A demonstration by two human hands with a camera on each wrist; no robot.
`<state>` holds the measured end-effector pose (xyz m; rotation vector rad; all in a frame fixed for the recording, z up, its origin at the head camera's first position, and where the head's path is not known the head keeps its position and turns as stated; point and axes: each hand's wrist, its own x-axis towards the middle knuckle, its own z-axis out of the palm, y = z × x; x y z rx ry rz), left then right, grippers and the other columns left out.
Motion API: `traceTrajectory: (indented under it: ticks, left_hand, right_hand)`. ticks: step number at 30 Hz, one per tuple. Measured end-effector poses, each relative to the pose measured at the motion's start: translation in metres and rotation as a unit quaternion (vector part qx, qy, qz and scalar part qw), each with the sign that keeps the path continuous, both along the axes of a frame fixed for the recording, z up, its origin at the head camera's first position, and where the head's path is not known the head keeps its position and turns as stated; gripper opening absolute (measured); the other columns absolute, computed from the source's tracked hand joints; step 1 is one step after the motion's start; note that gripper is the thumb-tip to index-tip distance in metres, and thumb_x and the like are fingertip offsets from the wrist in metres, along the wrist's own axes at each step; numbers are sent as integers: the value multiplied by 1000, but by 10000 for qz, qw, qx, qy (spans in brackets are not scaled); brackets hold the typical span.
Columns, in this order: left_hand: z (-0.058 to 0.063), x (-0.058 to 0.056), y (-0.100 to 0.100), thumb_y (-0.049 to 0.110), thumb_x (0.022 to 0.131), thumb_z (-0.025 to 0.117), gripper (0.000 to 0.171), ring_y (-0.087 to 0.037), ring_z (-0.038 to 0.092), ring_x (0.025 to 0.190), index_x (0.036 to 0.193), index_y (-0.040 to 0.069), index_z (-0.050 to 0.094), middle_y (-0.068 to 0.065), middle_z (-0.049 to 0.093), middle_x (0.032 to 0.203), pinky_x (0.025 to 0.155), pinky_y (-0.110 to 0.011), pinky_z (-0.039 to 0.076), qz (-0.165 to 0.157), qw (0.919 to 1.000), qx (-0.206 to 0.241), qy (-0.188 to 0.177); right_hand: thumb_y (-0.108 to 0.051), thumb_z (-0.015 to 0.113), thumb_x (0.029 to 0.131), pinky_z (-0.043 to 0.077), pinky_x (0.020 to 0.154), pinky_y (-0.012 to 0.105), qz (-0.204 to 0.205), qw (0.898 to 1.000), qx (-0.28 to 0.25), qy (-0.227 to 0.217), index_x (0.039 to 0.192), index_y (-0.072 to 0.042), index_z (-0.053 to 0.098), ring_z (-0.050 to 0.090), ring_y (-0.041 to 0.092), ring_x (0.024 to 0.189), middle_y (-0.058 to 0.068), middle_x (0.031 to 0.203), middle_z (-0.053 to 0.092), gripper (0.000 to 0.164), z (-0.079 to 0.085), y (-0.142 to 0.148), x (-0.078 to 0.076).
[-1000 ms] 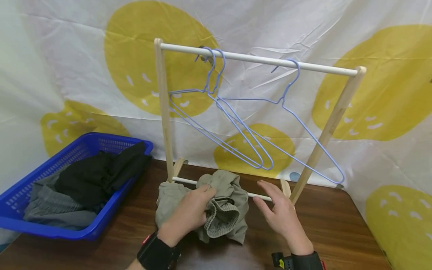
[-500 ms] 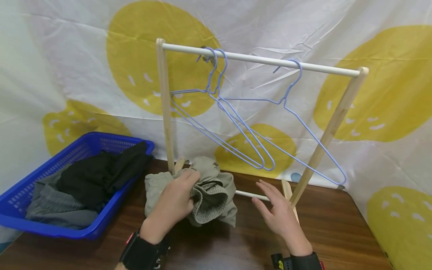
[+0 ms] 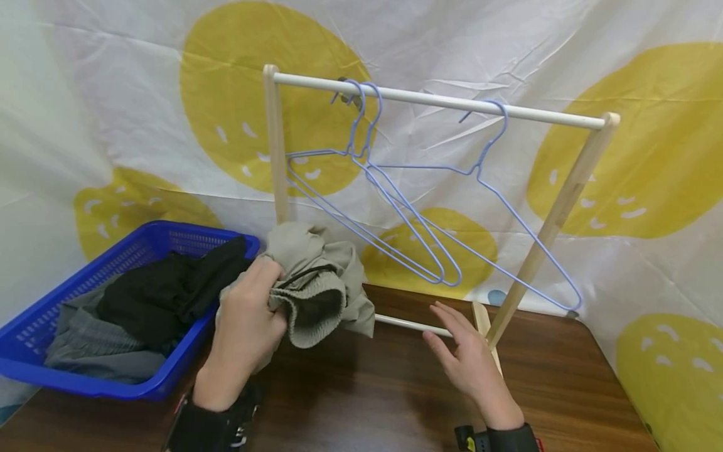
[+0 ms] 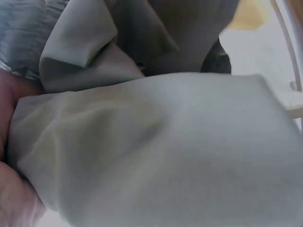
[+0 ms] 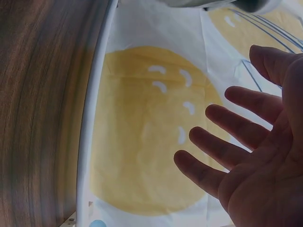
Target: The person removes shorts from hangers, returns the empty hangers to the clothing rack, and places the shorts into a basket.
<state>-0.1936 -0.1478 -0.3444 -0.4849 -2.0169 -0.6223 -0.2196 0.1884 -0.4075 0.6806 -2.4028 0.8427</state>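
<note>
Bunched in my left hand (image 3: pixel 248 320) is a grey-green garment with a ribbed elastic waistband (image 3: pixel 319 311), likely shorts or trousers; the hand grips it above the table, beside the basket. In the left wrist view the garment's cloth (image 4: pixel 170 151) fills most of the picture, with part of the hand at the left edge. My right hand (image 3: pixel 465 351) is held over the table near the rack's right foot, its fingers spread and nothing in them. The right wrist view shows those fingers (image 5: pixel 236 127) apart from any object.
A blue basket (image 3: pixel 101 389) with black and grey clothes (image 3: pixel 164 301) stands at the left. Behind the hands rises a wooden rack with a white top rail (image 3: pixel 435 100). Blue hangers (image 3: pixel 522 223) hang from it. A patterned cloth (image 3: pixel 649 270) backs the brown table (image 3: pixel 452 414).
My left hand has lifted the grey-green garment off the table and carried it left, toward the basket. The right hand has stayed nearly still.
</note>
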Motion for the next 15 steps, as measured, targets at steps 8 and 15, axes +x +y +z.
traceTrajectory:
  ticks: [8, 15]
  left_hand:
    - [7, 4, -6, -20, 69, 57, 28, -24, 51, 72, 87, 1, 55, -13, 56, 86, 62, -38, 40, 161, 9955, 778, 508]
    - [12, 2, -8, -14, 81, 55, 11, -25, 45, 69, 85, -4, 53, -19, 52, 82, 69, -29, 32, 388, 9882, 1322, 674]
  right_hand:
    - [-9, 76, 93, 53, 95, 56, 36, 10000, -27, 62, 136, 1, 64, 62, 38, 126, 19, 139, 63, 46, -4, 2, -1]
    - [-11, 75, 93, 51, 98, 57, 65, 10000, -63, 8, 138, 0, 63, 61, 39, 127, 19, 141, 62, 48, -4, 3, -5]
